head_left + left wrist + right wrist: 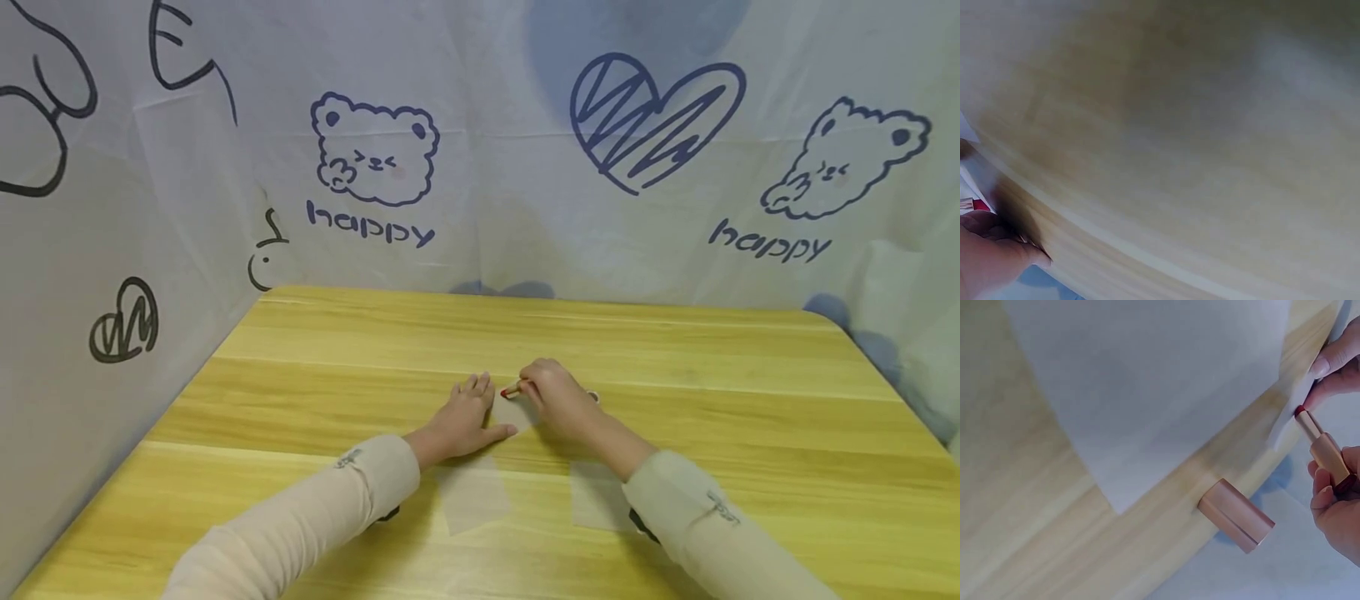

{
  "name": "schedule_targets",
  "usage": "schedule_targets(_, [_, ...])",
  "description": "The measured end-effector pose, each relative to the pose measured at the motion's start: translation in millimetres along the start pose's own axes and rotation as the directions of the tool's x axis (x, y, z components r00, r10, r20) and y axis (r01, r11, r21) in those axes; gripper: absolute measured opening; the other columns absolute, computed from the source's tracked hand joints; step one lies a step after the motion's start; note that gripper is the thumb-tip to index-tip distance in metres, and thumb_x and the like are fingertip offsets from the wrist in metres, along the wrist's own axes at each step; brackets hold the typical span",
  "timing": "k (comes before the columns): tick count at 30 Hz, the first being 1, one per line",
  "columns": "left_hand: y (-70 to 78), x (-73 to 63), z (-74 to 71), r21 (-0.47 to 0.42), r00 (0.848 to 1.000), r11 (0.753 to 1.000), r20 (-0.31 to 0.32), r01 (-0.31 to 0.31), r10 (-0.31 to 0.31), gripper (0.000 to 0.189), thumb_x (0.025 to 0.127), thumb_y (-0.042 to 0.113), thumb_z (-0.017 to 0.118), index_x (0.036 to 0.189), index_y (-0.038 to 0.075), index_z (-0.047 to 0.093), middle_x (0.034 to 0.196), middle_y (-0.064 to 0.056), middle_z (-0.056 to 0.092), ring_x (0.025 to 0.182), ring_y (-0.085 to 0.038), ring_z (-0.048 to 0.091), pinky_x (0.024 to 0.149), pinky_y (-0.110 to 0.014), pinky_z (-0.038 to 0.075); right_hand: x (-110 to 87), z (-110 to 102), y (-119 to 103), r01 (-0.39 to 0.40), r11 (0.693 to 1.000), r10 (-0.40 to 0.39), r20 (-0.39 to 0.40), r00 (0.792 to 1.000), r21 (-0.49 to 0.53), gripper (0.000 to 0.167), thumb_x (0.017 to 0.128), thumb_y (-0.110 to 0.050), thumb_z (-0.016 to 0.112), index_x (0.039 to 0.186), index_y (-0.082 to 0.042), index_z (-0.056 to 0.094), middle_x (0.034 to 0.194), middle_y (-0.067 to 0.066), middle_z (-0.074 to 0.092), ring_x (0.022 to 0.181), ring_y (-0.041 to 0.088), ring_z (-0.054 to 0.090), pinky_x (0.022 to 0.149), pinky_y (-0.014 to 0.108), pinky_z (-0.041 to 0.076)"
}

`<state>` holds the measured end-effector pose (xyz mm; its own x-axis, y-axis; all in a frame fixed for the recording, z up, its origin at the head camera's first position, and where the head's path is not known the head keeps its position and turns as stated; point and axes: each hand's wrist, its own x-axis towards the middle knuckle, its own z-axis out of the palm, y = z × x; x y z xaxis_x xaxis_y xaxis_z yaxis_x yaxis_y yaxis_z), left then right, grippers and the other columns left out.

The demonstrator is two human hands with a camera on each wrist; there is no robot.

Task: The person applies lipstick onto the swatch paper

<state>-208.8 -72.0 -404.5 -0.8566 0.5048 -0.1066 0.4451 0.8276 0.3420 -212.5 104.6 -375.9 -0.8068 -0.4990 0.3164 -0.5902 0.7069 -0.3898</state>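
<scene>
My right hand (558, 398) pinches a lipstick (1327, 453) by its rose-gold base, with the red bullet exposed. In the right wrist view the red tip is right at a small white paper (1284, 422). My left hand (467, 421) rests over the left side of that paper, fingers stretched forward and thumb out to the right. At the lower left of the left wrist view, part of the left hand (994, 259) shows near the table. The lipstick cap (1235, 515) lies to the right of the paper, mostly hidden behind the right hand in the head view.
Two more white sheets lie nearer the body on the wood-grain table (300, 408): a left sheet (474, 498) and a right sheet (596, 496) partly under the right forearm. White cloth (495, 167) with drawings hangs behind and left of the table.
</scene>
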Motion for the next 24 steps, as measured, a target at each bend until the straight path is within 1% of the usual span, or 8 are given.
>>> schedule_targets(6, [-0.3, -0.4, 0.3, 0.008, 1.0, 1.0, -0.001, -0.005, 0.005, 0.079, 0.093, 0.049, 0.048, 0.141, -0.009, 0.028, 0.15, -0.025, 0.02, 0.14, -0.041, 0.018, 0.113, -0.054, 0.02, 2.0, -1.6, -1.1, -0.039, 0.999, 0.039, 0.058, 0.998, -0.008, 0.014, 0.091, -0.003, 0.055, 0.094, 0.008, 0.064, 0.089, 0.014, 0.064, 0.085, 0.024, 0.06, 0.074, 0.033, 0.054])
schedule_targets(14, [-1.0, -1.0, 1.5, 0.01, 1.0, 1.0, -0.007, -0.009, 0.009, 0.078, 0.092, 0.05, 0.048, 0.141, -0.009, 0.028, 0.15, -0.025, 0.021, 0.14, -0.041, 0.019, 0.113, -0.054, 0.021, 2.8, 0.8, -1.5, -0.007, 0.999, 0.009, 0.041, 0.999, -0.051, 0.012, 0.091, -0.002, 0.056, 0.092, 0.007, 0.064, 0.086, 0.014, 0.063, 0.082, 0.024, 0.06, 0.072, 0.031, 0.054])
schedule_targets(24, [-1.2, -0.7, 1.6, 0.004, 1.0, 1.0, -0.012, -0.009, 0.009, 0.079, 0.093, 0.05, 0.047, 0.141, -0.009, 0.028, 0.151, -0.025, 0.02, 0.14, -0.04, 0.018, 0.113, -0.055, 0.021, 2.2, 1.9, -3.3, 0.002, 0.996, -0.001, 0.011, 1.0, -0.087, 0.012, 0.09, -0.002, 0.057, 0.089, 0.007, 0.064, 0.083, 0.013, 0.062, 0.078, 0.023, 0.06, 0.068, 0.031, 0.054])
